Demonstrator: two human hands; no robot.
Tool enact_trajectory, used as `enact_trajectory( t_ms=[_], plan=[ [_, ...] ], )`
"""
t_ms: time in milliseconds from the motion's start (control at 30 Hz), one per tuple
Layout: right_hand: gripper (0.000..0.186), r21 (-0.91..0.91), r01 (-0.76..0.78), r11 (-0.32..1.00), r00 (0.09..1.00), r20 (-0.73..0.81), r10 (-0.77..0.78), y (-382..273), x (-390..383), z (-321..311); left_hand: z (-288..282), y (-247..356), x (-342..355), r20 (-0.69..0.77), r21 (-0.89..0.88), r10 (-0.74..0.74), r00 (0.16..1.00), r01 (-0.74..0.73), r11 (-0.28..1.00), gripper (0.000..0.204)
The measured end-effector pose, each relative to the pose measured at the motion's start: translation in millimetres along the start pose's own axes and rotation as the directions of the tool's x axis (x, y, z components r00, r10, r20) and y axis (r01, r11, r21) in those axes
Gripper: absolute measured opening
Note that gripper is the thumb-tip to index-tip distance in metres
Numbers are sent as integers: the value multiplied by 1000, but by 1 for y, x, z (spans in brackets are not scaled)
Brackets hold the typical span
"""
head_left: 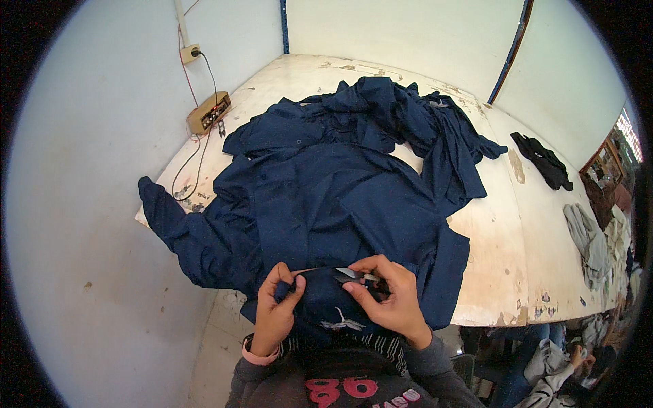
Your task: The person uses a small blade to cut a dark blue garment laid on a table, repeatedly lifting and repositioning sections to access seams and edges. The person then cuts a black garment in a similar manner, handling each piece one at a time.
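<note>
A navy blue long-sleeved garment [320, 197] lies spread and crumpled over the table, with its near edge hanging toward my lap. My left hand [275, 306] is closed, pinching a fold of this navy cloth between thumb and fingers. Small thread snips [348, 274] with a shiny blade and dark handle are gripped in my right hand [393, 299], their blade against the cloth edge. The cloth stretches between both hands. White thread ends [342, 319] lie just below, over the dark fabric near my lap.
The worn white table [490, 272] meets walls at the left and back. At the left stand a brown box [209, 112] with wires and a second small dark tool [222, 128]. Black cloth [544, 160] and grey cloth [585, 238] lie right. Another person's hand [578, 357] shows lower right.
</note>
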State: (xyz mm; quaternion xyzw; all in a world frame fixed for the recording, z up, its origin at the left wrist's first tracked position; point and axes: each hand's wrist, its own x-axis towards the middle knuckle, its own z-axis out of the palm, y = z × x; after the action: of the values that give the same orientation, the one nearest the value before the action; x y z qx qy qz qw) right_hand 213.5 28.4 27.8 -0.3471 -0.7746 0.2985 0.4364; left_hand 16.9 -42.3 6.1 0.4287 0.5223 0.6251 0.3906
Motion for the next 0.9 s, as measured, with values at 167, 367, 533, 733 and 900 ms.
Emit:
enact_trajectory(
  t_ms=[167, 367, 533, 733, 900],
  plan=[
    [22, -196, 100, 976, 995, 14, -99, -8, 2, -3, 4, 3, 0, 101, 54, 106, 989, -112, 992, 30],
    [21, -225, 87, 971, 994, -48, -100, -7, -4, -12, 10, 3, 1, 179, 197, 161, 970, -196, 961, 25],
    [26, 162, -155, 975, 981, -94, 171, -3, -6, -22, 16, -2, 10, 267, 97, 185, 946, -218, 971, 25],
    [27, 203, -350, 915, 936, 124, 330, 47, -28, -70, 2, 12, 40, 114, 160, 277, 954, -293, 943, 21],
    [28, 142, -395, 908, 918, 100, 383, 78, -43, -100, -27, 13, 65, 32, 264, 350, 936, -345, 901, 23]
  ],
)
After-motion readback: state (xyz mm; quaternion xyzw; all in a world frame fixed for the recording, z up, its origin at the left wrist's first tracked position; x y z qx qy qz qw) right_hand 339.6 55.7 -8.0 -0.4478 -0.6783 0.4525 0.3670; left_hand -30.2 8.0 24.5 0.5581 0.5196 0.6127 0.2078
